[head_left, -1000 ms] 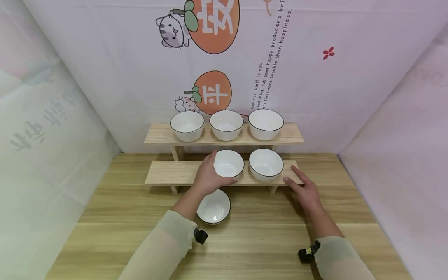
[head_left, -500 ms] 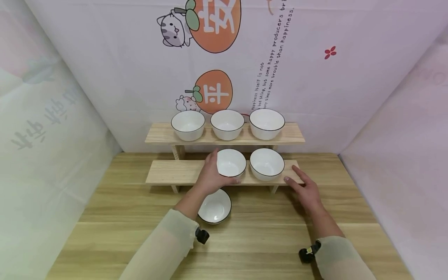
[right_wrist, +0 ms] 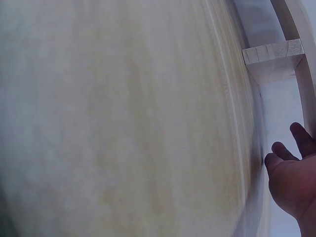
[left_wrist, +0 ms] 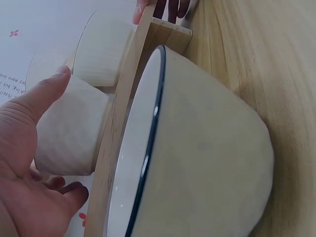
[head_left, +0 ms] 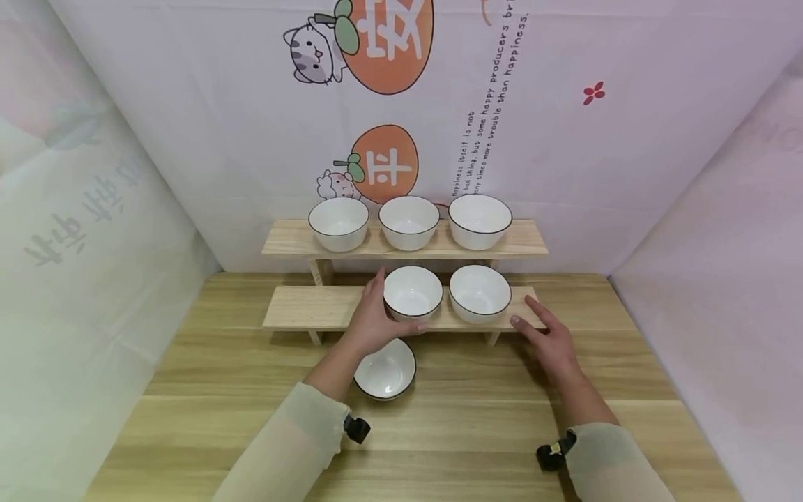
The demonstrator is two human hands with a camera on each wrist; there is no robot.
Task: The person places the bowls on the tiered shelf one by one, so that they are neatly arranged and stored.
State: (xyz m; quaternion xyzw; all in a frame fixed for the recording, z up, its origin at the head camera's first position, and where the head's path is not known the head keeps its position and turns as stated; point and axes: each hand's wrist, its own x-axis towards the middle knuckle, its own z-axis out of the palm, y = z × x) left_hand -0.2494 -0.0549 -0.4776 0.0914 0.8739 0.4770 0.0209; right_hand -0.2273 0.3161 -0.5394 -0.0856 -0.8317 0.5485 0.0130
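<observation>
In the head view my left hand is beside the left of two white, dark-rimmed bowls on the lower wooden shelf. Thumb and fingers spread loosely around this bowl, also visible as a pale bowl in the left wrist view. The other bowl sits just to its right. My right hand grips the shelf's right end, thumb at the top and fingers underneath. The right wrist view catches the fingers by the board. On the table stands another bowl, partly behind my left wrist.
Three more white bowls stand in a row on the upper shelf. White printed cloth rises behind and at both sides of the wooden table. The table bowl looms large before the left wrist camera.
The bowl beside my left hand has shifted slightly right towards its neighbour. My left hand has loosened and drawn a little left, off its rim. The right hand stays put.
</observation>
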